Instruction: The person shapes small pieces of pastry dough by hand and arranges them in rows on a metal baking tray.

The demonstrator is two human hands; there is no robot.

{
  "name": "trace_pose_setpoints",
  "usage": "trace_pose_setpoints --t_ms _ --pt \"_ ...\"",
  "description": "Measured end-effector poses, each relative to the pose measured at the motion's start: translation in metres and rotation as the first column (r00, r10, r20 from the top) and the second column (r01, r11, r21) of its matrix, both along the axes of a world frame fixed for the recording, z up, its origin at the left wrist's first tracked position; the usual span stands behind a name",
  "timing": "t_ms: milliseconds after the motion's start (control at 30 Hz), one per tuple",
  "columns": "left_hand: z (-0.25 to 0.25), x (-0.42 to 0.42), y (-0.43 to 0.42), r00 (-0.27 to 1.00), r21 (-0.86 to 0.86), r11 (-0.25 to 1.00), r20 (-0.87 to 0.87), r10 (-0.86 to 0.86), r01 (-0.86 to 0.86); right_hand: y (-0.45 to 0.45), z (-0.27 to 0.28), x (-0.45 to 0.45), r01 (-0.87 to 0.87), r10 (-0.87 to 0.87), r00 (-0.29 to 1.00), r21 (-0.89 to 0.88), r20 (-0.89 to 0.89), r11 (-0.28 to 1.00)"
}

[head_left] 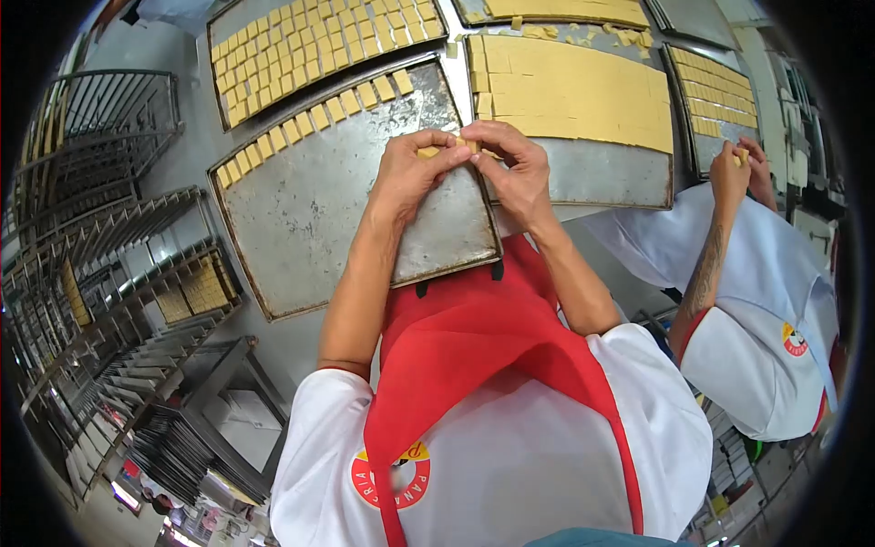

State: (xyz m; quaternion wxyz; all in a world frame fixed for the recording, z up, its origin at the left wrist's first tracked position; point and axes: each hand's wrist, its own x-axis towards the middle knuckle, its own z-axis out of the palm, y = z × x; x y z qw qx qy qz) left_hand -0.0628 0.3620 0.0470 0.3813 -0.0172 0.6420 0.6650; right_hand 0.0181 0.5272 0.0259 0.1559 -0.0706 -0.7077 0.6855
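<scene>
Both my hands meet over the right edge of a dark metal tray [319, 210]. My left hand [419, 164] has its thumb and fingers pinched, with a yellow dough piece [428, 152] in it. The fingertips of my right hand [510, 164] close on another small yellow piece [468, 144], which my left fingertips also touch. One row of yellow pieces [304, 125] lies along the tray's far edge. To the right, a large scored yellow dough sheet [574, 91] rests on a second tray [629, 178], partly cut into pieces at its left side.
Behind lies a tray filled with rows of cut pieces [319, 46]. Loose scraps [547, 33] lie beyond the sheet. At right, a co-worker's hands [738, 169] hold a yellow piece near another tray [715, 91]. Metal racks [118, 273] stand at left.
</scene>
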Motion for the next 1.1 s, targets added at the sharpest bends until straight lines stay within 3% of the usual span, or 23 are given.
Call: trace_pose_setpoints --t_ms 67,167,233,267,333,400,467,567,700,767,800,867,900,967,1000,1067,1100 --pt "-0.005 -0.005 -0.008 1.0 -0.004 1.0 0.01 -0.024 0.024 0.004 -0.006 -0.001 -0.085 0.089 0.994 -0.055 0.069 0.995" --pt "-0.012 -0.012 -0.014 0.994 -0.044 0.996 -0.072 -0.083 0.08 -0.001 -0.002 -0.007 -0.02 0.038 0.988 -0.118 0.147 0.993" --pt "-0.006 -0.019 -0.014 0.856 -0.283 0.959 -0.493 -0.155 0.011 -0.001 -0.011 -0.013 0.079 -0.055 0.993 -0.23 0.109 0.97" --pt "-0.005 -0.022 -0.011 0.859 -0.283 0.959 -0.488 -0.156 0.014 0.001 -0.013 -0.015 0.081 -0.056 0.992 -0.23 0.115 0.97" --pt "-0.003 -0.03 -0.001 0.447 -0.266 0.92 -0.887 -0.116 -0.289 0.007 -0.009 -0.019 0.228 -0.194 0.965 -0.201 0.177 0.953" --pt "-0.007 -0.042 0.006 0.403 -0.299 0.897 -0.902 -0.154 -0.326 0.014 -0.006 -0.019 0.256 -0.212 0.95 -0.182 0.23 0.95" --pt "-0.025 -0.053 0.012 0.241 -0.37 0.841 -0.925 -0.294 -0.395 0.017 -0.001 -0.017 0.314 -0.255 0.939 -0.271 0.23 0.91" --pt "-0.042 -0.063 0.017 0.228 -0.442 0.804 -0.897 -0.38 -0.398 0.021 -0.001 -0.011 0.307 -0.254 0.942 -0.253 0.221 0.918" --pt "-0.041 -0.06 0.021 0.238 -0.463 0.777 -0.886 -0.397 -0.428 0.021 -0.002 -0.004 0.286 -0.245 0.948 -0.204 0.205 0.936" --pt "-0.032 -0.053 0.02 0.363 -0.505 0.766 -0.854 -0.373 -0.399 0.017 0.003 -0.002 0.275 -0.242 0.95 -0.163 0.198 0.947" --pt "-0.027 -0.049 0.019 0.356 -0.504 0.764 -0.855 -0.376 -0.403 0.015 0.004 -0.003 0.264 -0.238 0.951 -0.119 0.195 0.957" --pt "-0.018 -0.035 0.016 0.478 -0.349 0.874 -0.864 -0.16 -0.338 0.011 0.006 -0.002 0.249 -0.233 0.959 -0.089 0.164 0.964" --pt "-0.011 -0.028 0.014 0.475 -0.351 0.872 -0.865 -0.163 -0.342 0.007 0.014 -0.003 0.222 -0.228 0.96 0.057 0.16 0.973" --pt "0.002 -0.015 0.007 0.869 -0.314 0.945 -0.489 -0.077 -0.093 0.001 0.014 -0.002 0.163 -0.189 0.979 0.253 0.083 0.954" --pt "0.002 -0.009 0.003 0.867 -0.319 0.942 -0.492 -0.071 -0.104 -0.001 0.014 -0.003 0.153 -0.178 0.981 0.247 0.08 0.957" --pt "0.0 0.006 -0.007 0.959 -0.203 0.978 -0.282 -0.019 -0.04 -0.007 0.016 -0.003 0.044 -0.008 0.997 0.47 -0.078 0.882" --pt "0.006 0.012 -0.011 0.961 -0.211 0.976 -0.277 -0.011 -0.049 -0.012 0.018 -0.004 -0.012 0.054 0.996 0.477 -0.074 0.879"
